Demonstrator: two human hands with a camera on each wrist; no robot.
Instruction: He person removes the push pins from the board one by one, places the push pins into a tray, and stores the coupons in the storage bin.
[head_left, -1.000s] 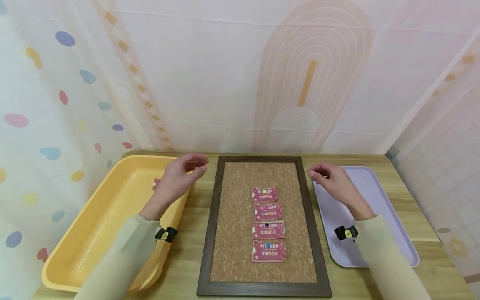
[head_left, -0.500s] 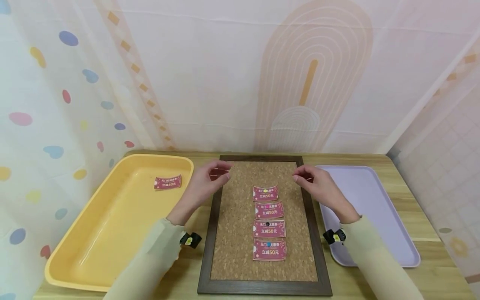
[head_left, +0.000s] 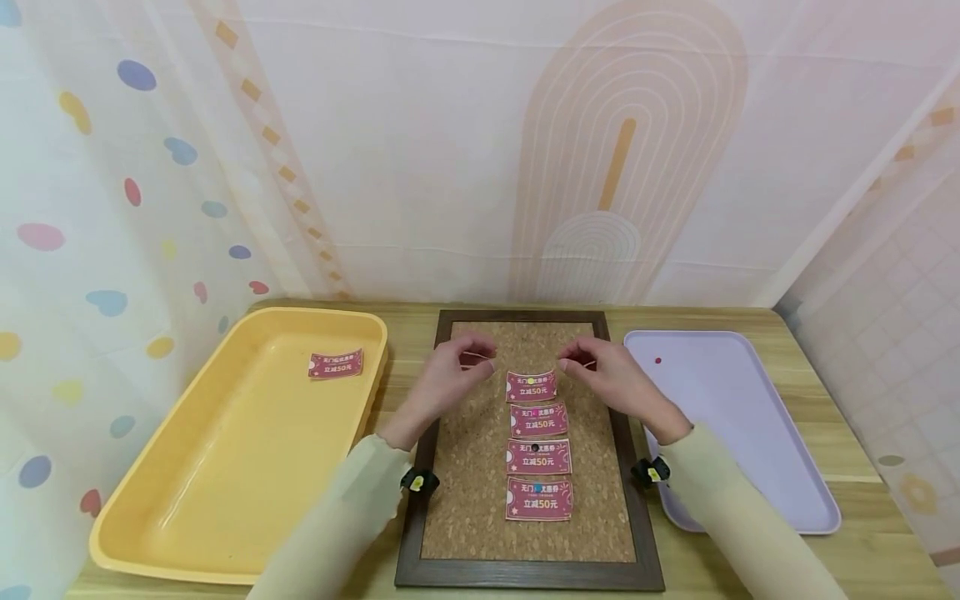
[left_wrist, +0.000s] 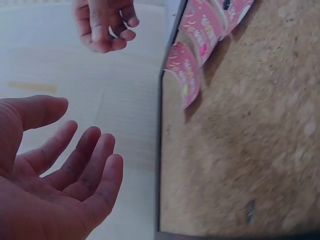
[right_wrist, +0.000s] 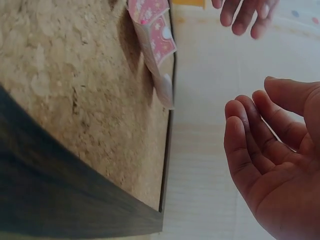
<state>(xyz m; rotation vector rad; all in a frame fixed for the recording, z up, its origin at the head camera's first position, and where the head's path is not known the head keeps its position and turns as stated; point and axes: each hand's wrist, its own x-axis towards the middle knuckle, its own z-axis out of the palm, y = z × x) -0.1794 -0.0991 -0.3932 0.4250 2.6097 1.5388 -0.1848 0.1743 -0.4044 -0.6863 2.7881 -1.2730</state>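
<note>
A framed cork board bears several dark pink coupons in a column, each with a small coloured pushpin near its upper edge. The top coupon has a yellow pin; the bottom coupon has a blue one. My left hand hovers over the board's upper left part, fingers loosely bent and nothing between them. Across from it, my right hand hangs over the upper right edge, just as bare in the right wrist view. The top coupon lies between both hands, its lower edge lifting off the cork.
On the left stands a yellow basin holding one more coupon. To the right lies a lilac tray with a red pushpin near its far left corner. A patterned curtain hangs behind the wooden table.
Both hands have moved inward over the board, the left from above the basin, the right from beside the tray. The basin's coupon and the red pushpin have come into full sight.
</note>
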